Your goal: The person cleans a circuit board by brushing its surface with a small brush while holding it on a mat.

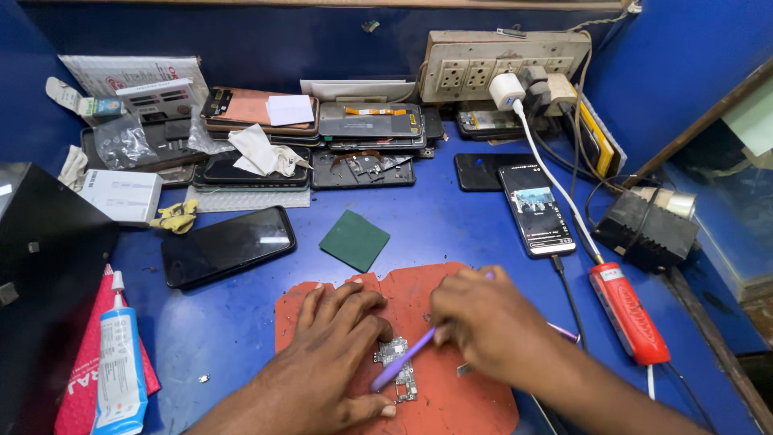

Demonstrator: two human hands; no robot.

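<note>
On the worn red rubber work mat (451,403), left hand (338,354) presses flat, pinning a small, thin, fragile green circuit board (396,369) at its edges; right hand (483,322) pinches a light purple plastic tool (403,360).

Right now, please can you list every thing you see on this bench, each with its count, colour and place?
small circuit board: 1, grey, on mat under hands
worn rubber mat: 1, orange-red, front centre
thin plastic tool: 1, purple, in right hand
dark-screened phone: 1, black, left of mat
lit phone: 1, black, right, cabled
square pad: 1, green, centre
glue tube: 1, white-blue, front left
left hand: pressing the board
right hand: holding the tool
</note>
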